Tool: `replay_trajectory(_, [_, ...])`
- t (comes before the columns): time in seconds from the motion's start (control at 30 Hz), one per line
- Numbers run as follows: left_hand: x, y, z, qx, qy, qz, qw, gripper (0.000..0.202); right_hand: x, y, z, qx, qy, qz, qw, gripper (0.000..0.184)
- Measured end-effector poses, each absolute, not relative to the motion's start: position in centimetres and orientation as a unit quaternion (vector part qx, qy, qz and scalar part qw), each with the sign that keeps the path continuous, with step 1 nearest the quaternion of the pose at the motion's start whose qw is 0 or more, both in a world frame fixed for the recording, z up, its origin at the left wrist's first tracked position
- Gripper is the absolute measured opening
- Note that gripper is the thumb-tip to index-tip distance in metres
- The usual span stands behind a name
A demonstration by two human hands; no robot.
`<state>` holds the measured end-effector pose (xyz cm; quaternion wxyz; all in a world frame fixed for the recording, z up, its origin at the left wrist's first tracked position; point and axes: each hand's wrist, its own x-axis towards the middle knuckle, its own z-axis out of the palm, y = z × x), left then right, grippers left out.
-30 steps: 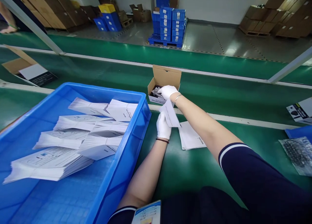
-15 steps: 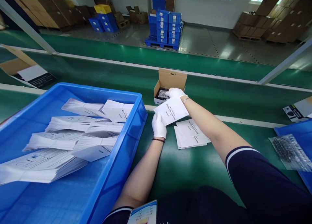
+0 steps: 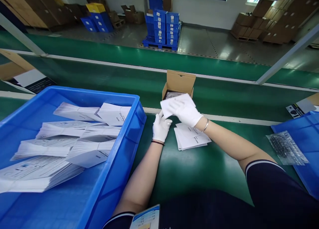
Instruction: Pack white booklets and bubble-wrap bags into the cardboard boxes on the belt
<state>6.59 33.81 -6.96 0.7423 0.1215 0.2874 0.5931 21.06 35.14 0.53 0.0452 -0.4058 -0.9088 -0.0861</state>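
Both my hands wear white gloves. My right hand (image 3: 187, 113) grips a white leaflet (image 3: 171, 104) and holds it just in front of a small open cardboard box (image 3: 178, 83) on the green belt. My left hand (image 3: 160, 127) is right below it, fingertips touching the leaflet's lower left corner. A small stack of the same leaflets (image 3: 190, 137) lies on the belt under my right wrist.
A big blue crate (image 3: 74, 189) with several piles of leaflets fills the left. Another blue crate (image 3: 302, 149) with a bubble-wrap bag (image 3: 285, 147) sits at the right edge. An open box (image 3: 22, 76) lies far left. Pallets of blue crates and cartons stand beyond.
My right hand left the cardboard box and took hold of the leaflet that my left hand had lifted. The leaflet has moved up towards the box.
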Motion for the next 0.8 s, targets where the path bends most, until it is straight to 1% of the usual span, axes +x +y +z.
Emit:
replay_trajectory(0.07, [6.3,33.7,-6.8,0.123,0.300,0.574,0.752,0.045,21.8,37.1,1.0,-0.485,-0.864,-0.107,0.077,0.046])
replay_trajectory(0.13, [6.3,33.7,-6.8,0.123,0.322,0.564,0.750,0.042,22.4,39.2,1.2,-0.550,-0.827,-0.095,0.075,0.047])
replay_trajectory(0.17, [6.3,33.7,-6.8,0.128,0.326,0.564,0.748,0.041,22.5,40.1,1.2,-0.575,-0.813,-0.068,0.058,0.048])
replay_trajectory(0.23, [6.5,33.7,-7.2,0.158,0.334,0.570,0.734,0.038,22.5,41.3,0.6,-0.607,-0.794,0.000,0.009,0.057])
replay_trajectory(0.27, [6.6,33.7,-7.4,0.183,0.344,0.578,0.717,0.036,22.4,41.4,0.3,-0.609,-0.793,0.027,-0.007,0.062])
replay_trajectory(0.3, [6.7,33.7,-7.6,0.218,0.359,0.587,0.693,0.035,22.4,41.2,0.0,-0.602,-0.798,0.040,-0.006,0.062])
replay_trajectory(0.33, [6.9,33.6,-7.8,0.259,0.377,0.592,0.663,0.033,22.4,40.7,-0.2,-0.591,-0.806,0.039,0.013,0.060])
replay_trajectory(0.4, [7.1,33.2,-8.1,0.345,0.415,0.592,0.599,0.029,23.2,38.8,-0.1,-0.581,-0.810,0.019,0.078,0.052])
replay_trajectory(0.47, [7.4,32.9,-8.3,0.418,0.440,0.574,0.550,0.022,24.9,36.3,0.6,-0.618,-0.777,0.013,0.117,0.050])
replay_trajectory(0.53, [7.6,32.6,-8.3,0.476,0.450,0.547,0.521,0.019,27.2,33.7,1.1,-0.685,-0.722,0.044,0.091,0.051])
replay_trajectory(0.63, [7.9,32.4,-8.1,0.532,0.454,0.509,0.502,0.026,30.4,30.1,0.7,-0.752,-0.642,0.148,-0.002,0.058])
replay_trajectory(0.67, [7.9,32.4,-8.1,0.545,0.453,0.499,0.498,0.027,31.1,29.2,0.1,-0.761,-0.621,0.185,-0.017,0.061])
replay_trajectory(0.7, [8.0,32.3,-8.1,0.557,0.452,0.491,0.494,0.028,31.7,28.5,-0.6,-0.766,-0.605,0.217,-0.013,0.064])
replay_trajectory(0.73, [8.0,32.3,-8.1,0.570,0.451,0.482,0.489,0.027,32.0,27.9,-1.3,-0.768,-0.593,0.243,0.007,0.067])
replay_trajectory(0.8, [8.0,32.2,-8.1,0.588,0.447,0.464,0.488,0.024,32.3,27.2,-2.6,-0.757,-0.580,0.286,0.092,0.072])
